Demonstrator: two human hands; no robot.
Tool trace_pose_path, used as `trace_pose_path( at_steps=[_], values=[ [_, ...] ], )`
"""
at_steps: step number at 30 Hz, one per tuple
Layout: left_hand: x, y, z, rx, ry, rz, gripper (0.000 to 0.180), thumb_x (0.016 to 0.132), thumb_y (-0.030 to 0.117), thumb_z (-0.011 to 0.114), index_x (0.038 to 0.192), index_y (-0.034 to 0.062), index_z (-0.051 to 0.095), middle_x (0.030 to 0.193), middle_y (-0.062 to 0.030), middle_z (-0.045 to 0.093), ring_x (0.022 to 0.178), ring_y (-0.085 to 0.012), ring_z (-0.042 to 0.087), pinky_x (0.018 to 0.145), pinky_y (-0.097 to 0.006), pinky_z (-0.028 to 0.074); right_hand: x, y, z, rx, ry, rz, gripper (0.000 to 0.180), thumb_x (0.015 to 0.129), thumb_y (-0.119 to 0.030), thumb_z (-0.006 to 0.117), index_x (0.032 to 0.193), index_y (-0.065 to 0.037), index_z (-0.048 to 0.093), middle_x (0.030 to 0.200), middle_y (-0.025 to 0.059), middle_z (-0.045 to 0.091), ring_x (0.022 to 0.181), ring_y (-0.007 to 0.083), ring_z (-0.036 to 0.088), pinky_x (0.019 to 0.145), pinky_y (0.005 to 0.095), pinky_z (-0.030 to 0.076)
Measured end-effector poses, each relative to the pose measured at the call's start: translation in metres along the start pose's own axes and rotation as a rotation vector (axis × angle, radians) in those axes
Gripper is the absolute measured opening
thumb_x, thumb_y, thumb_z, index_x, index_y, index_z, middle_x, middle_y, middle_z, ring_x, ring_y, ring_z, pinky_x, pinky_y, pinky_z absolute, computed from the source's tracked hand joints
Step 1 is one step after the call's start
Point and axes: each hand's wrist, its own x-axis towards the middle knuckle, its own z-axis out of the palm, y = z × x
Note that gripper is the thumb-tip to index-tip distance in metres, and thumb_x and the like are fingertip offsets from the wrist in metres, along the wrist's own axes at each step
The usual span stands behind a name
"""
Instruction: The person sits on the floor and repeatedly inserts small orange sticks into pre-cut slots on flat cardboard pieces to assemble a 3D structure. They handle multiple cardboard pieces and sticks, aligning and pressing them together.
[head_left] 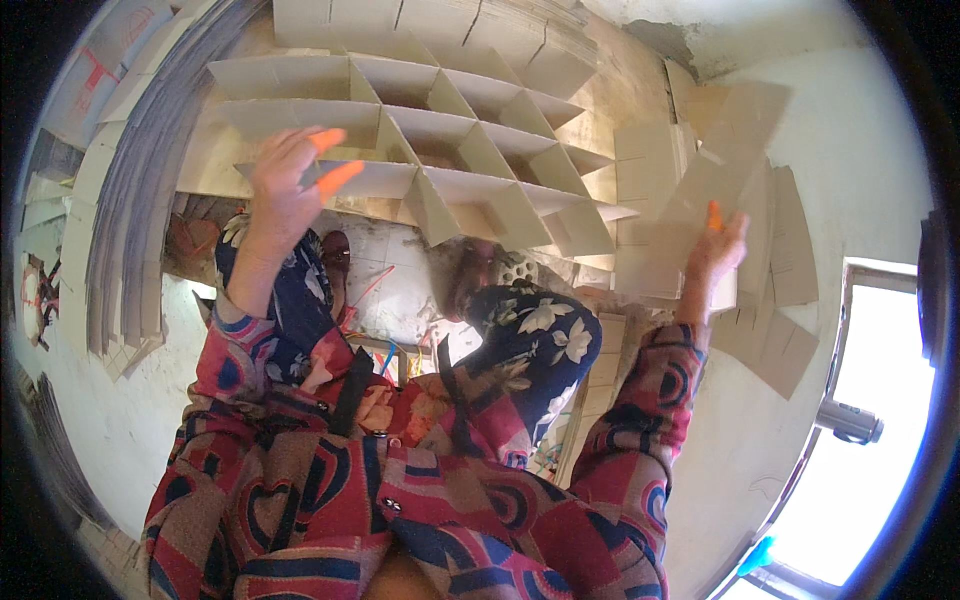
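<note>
A grid of interlocked cardboard dividers stands in front of me, its cells facing up. Over its left end hovers my left hand, thumb and finger apart, orange covers on two fingertips and nothing between them. My right hand is out to the right, closed on the lower part of a cardboard strip that is blurred by motion. An orange cover shows on one of its fingers. Exactly how those fingers grip the strip is partly hidden by the blur.
Tall stacks of cardboard sheets line the left side. More slotted cardboard strips lie beyond the grid. Loose cardboard pieces sit at the right by the wall, near a bright door opening. My knees are below the grid.
</note>
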Motion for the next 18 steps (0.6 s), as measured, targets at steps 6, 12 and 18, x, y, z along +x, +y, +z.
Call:
trace_pose_path(
  at_steps=[6,12,18],
  values=[
    [0.029,0.072,0.043,-1.453,-0.281,-0.745,0.034,0.083,0.012,0.065,0.113,-0.004,0.059,0.104,-0.0125,0.064,0.095,-0.0156,0.062,0.088,-0.028,0.049,-0.04,-0.121,-0.016,0.93,-0.356,-0.212,0.028,0.087,-0.008,0.061,0.112,0.002,0.057,0.107,0.0076,0.063,0.094,0.0162,0.057,0.084,0.032,0.048],
    [0.031,0.074,0.055,-1.521,-0.087,-0.895,0.033,0.071,0.006,0.077,0.099,-0.0028,0.062,0.093,-0.0097,0.065,0.085,-0.0145,0.063,0.076,-0.025,0.05,-0.107,-0.176,0.004,0.991,-0.684,0.034,0.042,0.078,-0.007,0.073,0.115,0.004,0.055,0.104,0.0078,0.063,0.091,0.016,0.058,0.084,0.0296,0.048],
    [0.023,0.049,0.036,-1.442,-0.004,-0.958,0.028,0.073,0.005,0.076,0.098,0.0009,0.063,0.085,-0.0068,0.068,0.072,-0.0139,0.064,0.067,-0.026,0.052,-0.12,-0.212,-0.006,0.872,-0.597,-0.174,0.044,0.079,-0.01,0.073,0.117,0.003,0.055,0.101,0.0071,0.063,0.091,0.0142,0.057,0.08,0.0267,0.047]
  ],
)
